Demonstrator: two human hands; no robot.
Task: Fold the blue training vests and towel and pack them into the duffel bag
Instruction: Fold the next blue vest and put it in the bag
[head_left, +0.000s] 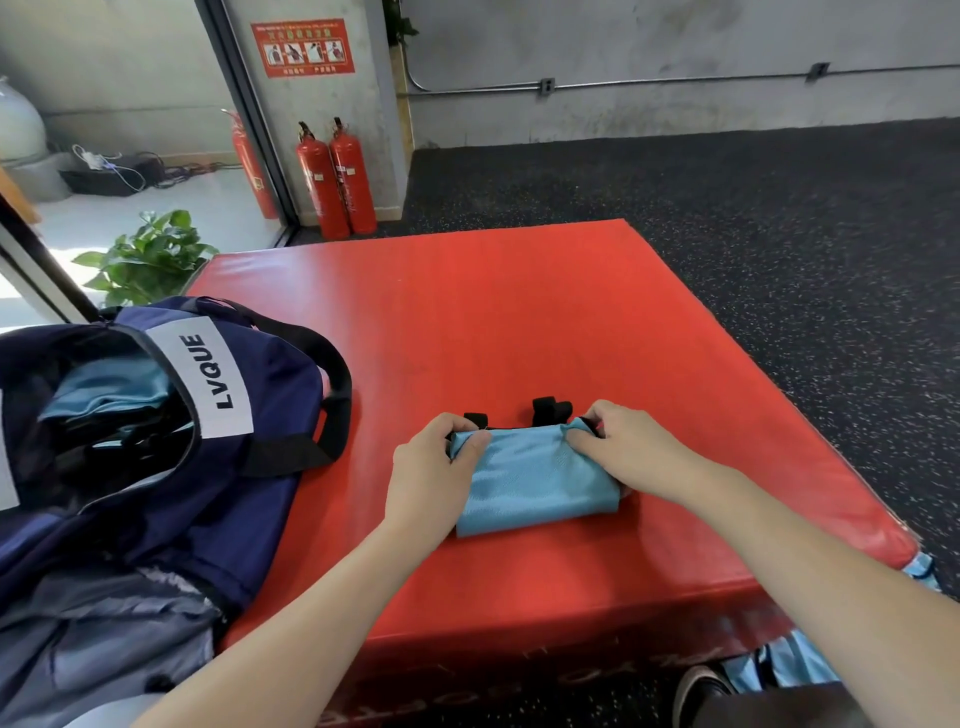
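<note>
A folded light-blue training vest (535, 480) with black trim lies on the red mat (519, 322). My left hand (431, 470) grips its far-left corner, thumb on top. My right hand (623, 449) grips the far-right corner in the same way. The navy duffel bag (249, 395), labelled LVQUE, sits open at the left of the mat, and light-blue fabric (109, 389) shows inside it. More light-blue fabric (789, 662) hangs off the mat's near right corner, down by the floor.
Red fire extinguishers (337, 182) stand against the wall beyond the mat. A potted plant (148, 257) sits at the far left beside the bag. Dark speckled floor (779, 234) surrounds the mat. A shoe (701, 691) shows at the bottom right.
</note>
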